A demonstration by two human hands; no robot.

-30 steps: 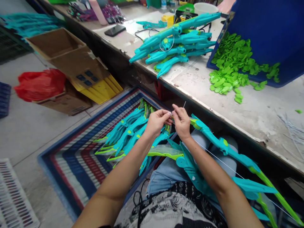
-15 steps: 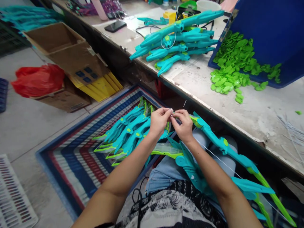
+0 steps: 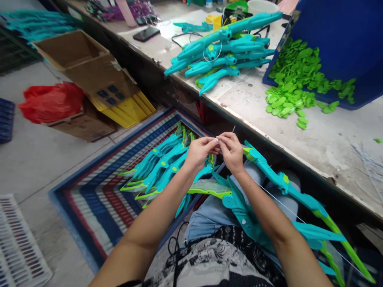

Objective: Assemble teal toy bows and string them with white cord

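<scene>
Our left hand (image 3: 197, 154) and right hand (image 3: 232, 154) meet, thumbs and fingertips pinched together on thin white cord (image 3: 281, 203). Our slender, jointed turquoise plastic bow (image 3: 303, 200) with lime-green ends slopes from 3 to 4 o'clock over our denim-clad lap (image 3: 206, 219); a dark strip parts it from the worn off-white desk (image 3: 248, 105), whose edge runs from 11 to 4 o'clock.
</scene>
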